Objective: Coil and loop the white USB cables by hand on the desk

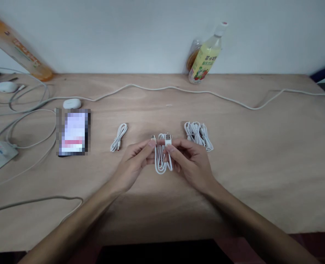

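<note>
At frame centre, the left hand (136, 157) and right hand (188, 161) pinch a folded white cable (162, 157), mid-bundling by the look, needing tidy loops, 2 finished bundles (198, 135) lying nearby.

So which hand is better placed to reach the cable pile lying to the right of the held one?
Probably the right hand: the cable pile lies just beyond its knuckles. The left hand would have to cross over the held cable.
</note>
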A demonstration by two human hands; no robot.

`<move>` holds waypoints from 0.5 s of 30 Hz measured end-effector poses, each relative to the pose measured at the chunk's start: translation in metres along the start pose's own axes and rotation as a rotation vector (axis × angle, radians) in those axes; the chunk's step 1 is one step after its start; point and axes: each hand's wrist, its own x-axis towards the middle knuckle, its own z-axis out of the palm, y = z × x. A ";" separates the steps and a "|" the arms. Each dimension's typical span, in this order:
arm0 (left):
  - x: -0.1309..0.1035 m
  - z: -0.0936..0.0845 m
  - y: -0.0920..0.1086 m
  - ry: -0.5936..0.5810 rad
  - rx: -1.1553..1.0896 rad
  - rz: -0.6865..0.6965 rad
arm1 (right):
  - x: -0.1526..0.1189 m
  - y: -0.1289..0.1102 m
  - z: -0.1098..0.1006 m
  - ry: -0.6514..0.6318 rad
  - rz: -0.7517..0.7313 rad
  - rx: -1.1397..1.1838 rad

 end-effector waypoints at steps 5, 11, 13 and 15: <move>0.000 -0.001 0.000 -0.016 0.011 -0.001 | 0.000 0.000 0.000 0.014 0.008 0.002; -0.001 -0.001 0.000 -0.035 0.025 -0.003 | 0.000 0.000 0.001 0.017 0.016 0.003; -0.001 -0.001 0.000 -0.037 0.026 0.005 | -0.001 0.000 0.001 0.024 0.016 0.004; 0.000 -0.002 0.000 -0.042 0.030 0.009 | -0.001 -0.001 0.001 0.025 0.013 0.001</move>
